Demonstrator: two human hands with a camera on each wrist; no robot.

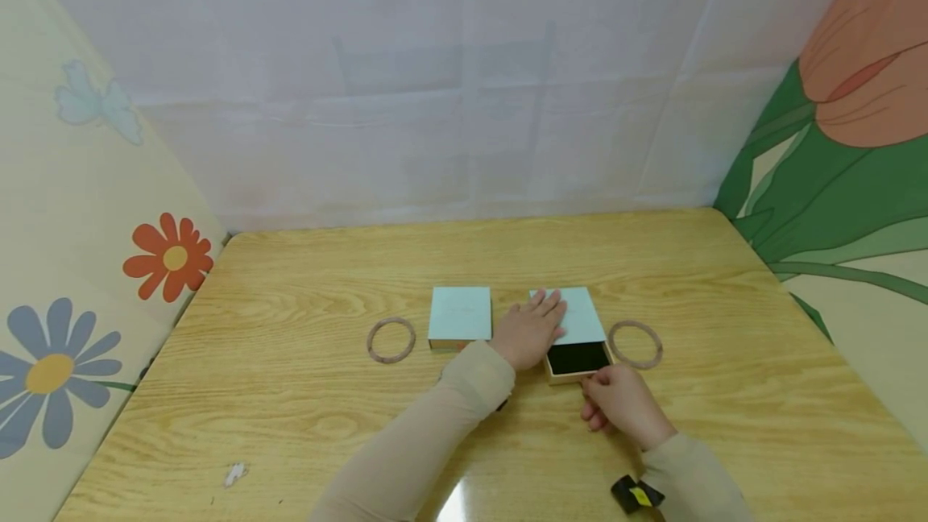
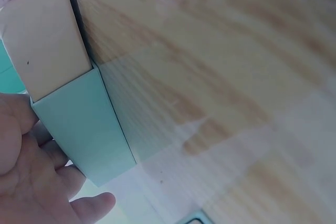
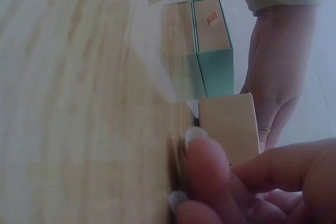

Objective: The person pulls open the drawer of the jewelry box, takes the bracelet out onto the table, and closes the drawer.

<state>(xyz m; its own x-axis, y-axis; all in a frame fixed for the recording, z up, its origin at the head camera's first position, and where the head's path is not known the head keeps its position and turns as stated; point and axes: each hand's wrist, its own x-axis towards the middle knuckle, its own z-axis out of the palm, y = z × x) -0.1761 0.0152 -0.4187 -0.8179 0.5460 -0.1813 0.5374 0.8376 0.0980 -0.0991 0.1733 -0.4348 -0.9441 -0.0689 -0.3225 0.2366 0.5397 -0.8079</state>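
My left hand (image 1: 529, 333) rests on top of the right-hand mint drawer box (image 1: 586, 321), its fingers extended over the lid. The box's tan drawer (image 1: 569, 379) sticks out toward me, showing a black lining (image 1: 577, 358). At the drawer's front edge, my right hand (image 1: 623, 403) pinches with thumb and finger; the exact spot of the pinch is hidden behind the fingers. In the left wrist view, the drawer's plain side (image 2: 47, 40) emerges from the mint sleeve (image 2: 86, 129). Fingertips cover part of the drawer front (image 3: 227, 121) in the right wrist view.
A second mint box (image 1: 460, 314), its drawer in, sits left of the first; a small tab (image 3: 212, 18) shows on its front. One pinkish bangle (image 1: 370, 338) lies left of the boxes, another bangle (image 1: 611, 338) right. Torn white patch (image 1: 235, 474) marks the wooden table (image 1: 290, 409).
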